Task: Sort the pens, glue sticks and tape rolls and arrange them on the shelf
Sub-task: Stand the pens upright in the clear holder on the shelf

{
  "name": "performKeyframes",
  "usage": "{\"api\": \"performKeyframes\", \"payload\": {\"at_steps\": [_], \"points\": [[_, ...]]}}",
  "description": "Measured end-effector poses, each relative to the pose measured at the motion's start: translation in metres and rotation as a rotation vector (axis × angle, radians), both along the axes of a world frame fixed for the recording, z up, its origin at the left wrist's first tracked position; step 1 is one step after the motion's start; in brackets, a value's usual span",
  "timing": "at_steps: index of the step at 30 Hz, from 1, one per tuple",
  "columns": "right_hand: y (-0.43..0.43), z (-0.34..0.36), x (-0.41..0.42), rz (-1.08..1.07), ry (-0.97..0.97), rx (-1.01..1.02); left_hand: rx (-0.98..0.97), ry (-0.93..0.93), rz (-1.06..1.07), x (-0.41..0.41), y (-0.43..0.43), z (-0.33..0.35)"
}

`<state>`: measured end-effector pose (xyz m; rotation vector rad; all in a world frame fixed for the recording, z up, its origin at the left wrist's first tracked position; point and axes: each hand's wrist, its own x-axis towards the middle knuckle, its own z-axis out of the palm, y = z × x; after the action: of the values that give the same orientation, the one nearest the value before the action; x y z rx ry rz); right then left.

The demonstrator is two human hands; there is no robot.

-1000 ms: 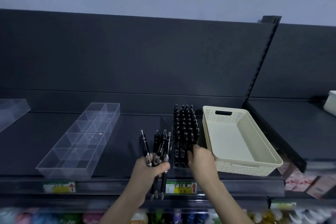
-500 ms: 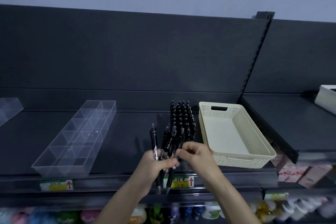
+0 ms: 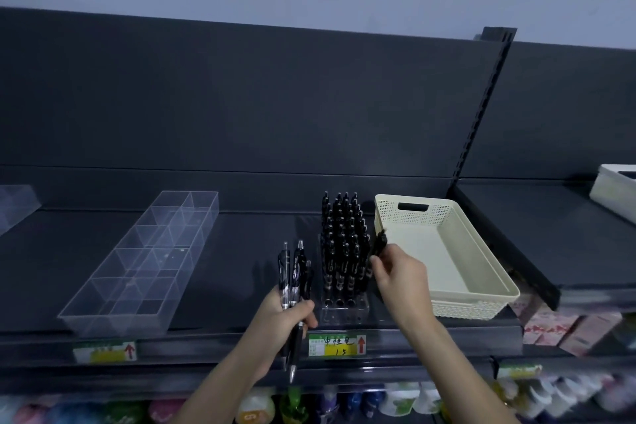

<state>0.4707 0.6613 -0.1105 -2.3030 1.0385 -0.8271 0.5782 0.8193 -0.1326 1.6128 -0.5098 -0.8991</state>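
My left hand (image 3: 283, 317) grips a small bunch of black pens (image 3: 294, 272), tips down, in front of the dark shelf (image 3: 241, 251). My right hand (image 3: 401, 277) pinches a single black pen (image 3: 379, 244) and holds it at the right side of a clear pen stand (image 3: 344, 310). That stand is packed with several upright black pens (image 3: 342, 237); its front row of holes stands bare.
A clear divided tray (image 3: 144, 265) lies left of the stand. A cream perforated basket (image 3: 444, 251) sits right of it. Another white bin (image 3: 616, 193) is at the far right. Price labels (image 3: 337, 344) line the shelf edge, with coloured goods below.
My right hand took one pen from the bunch in my left hand and carried it right and up to the stand's right side. The bunch looks smaller.
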Motion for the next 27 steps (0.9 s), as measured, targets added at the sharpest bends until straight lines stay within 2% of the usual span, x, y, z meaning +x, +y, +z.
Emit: {"api": "performKeyframes", "payload": {"at_steps": [4, 15, 19, 21, 24, 27], "points": [[0.006, -0.018, 0.004, 0.016, 0.133, -0.009, -0.039, 0.0, 0.03, 0.001, 0.004, 0.001], [0.005, -0.022, 0.001, -0.013, 0.122, 0.057, -0.101, 0.079, 0.079, 0.002, 0.009, 0.006], [0.017, -0.015, -0.015, -0.019, 0.029, 0.074, -0.125, 0.104, 0.068, -0.002, 0.009, 0.011], [0.031, -0.009, -0.018, 0.059, -0.037, 0.106, -0.135, 0.112, 0.051, -0.004, 0.008, 0.012], [0.049, 0.0, -0.011, 0.216, -0.125, 0.274, -0.148, 0.093, 0.017, -0.009, 0.004, 0.014], [0.057, 0.003, -0.002, 0.249, -0.136, 0.383, -0.166, 0.081, -0.008, -0.014, 0.0, 0.016]]}}
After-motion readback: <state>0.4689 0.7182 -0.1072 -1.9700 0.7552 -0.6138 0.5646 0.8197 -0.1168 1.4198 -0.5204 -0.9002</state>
